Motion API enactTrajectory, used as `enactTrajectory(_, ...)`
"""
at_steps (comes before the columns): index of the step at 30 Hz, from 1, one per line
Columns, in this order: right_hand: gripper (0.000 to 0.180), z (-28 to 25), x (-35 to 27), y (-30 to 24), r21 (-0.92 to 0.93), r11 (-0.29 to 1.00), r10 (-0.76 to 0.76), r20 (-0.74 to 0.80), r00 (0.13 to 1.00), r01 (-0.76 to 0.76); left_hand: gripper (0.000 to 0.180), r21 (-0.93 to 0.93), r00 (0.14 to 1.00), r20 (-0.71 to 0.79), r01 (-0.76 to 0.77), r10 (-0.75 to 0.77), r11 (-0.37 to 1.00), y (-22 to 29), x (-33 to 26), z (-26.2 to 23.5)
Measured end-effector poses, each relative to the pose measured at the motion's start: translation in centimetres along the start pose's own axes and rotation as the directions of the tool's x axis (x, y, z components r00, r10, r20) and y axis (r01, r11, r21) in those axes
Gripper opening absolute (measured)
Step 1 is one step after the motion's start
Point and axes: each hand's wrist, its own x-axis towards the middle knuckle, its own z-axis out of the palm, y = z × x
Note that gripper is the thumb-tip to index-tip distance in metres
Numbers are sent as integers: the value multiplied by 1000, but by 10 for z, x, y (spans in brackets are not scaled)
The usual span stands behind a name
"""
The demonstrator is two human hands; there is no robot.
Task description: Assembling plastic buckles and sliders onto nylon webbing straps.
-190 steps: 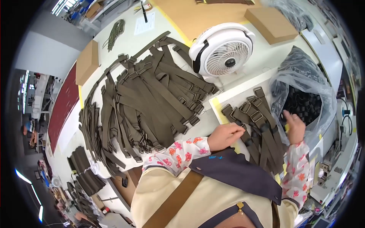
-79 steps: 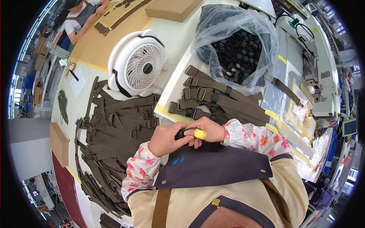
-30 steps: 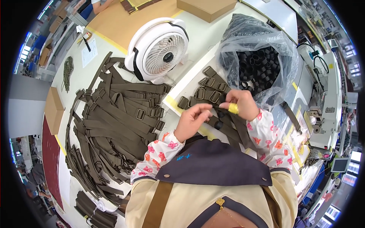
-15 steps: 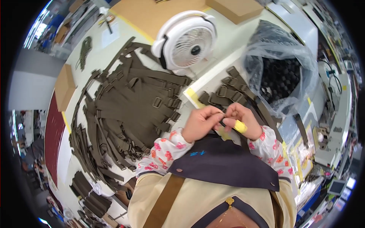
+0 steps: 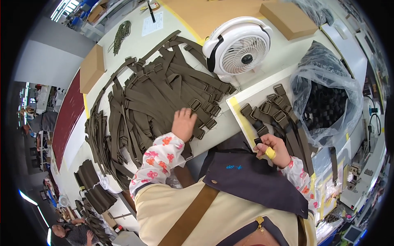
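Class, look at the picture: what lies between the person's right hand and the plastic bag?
Buckled straps lie between the right hand and the bag, as the head view shows.

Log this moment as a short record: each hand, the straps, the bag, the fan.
Left hand: on or just over the large strap pile; grip unclear
Right hand: pinches a small black piece; yellow wrap on one digit
Smaller strap bunch: beside the right hand, buckles at its far end
Bag: clear plastic, open, black loops inside
Fan: white, on the table
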Motion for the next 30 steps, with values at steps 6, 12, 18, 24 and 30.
enactTrajectory(6,18,6,3,9,-151,986,-60,61,996,69,33,51,990,89,-113,108,992,-32,8,6)
enactTrajectory(12,19,0,-1,18,-162,982,-100,17,995,101,28,35,955,111,-280,274,959,-49,13,8)
enactTrajectory(18,24,1,-1,20,-264,956,-124,29,992,127,21,-181,946,-5,-320,325,930,-71,36,-8)
enactTrajectory(24,21,1,2,14,-16,998,-69,-91,993,68,20,-694,717,-538,-79,-443,716,-56,75,-85)
enactTrajectory(30,20,6,14,-6,266,951,-127,-124,984,156,27,-492,874,-402,-456,271,741,46,85,-127)
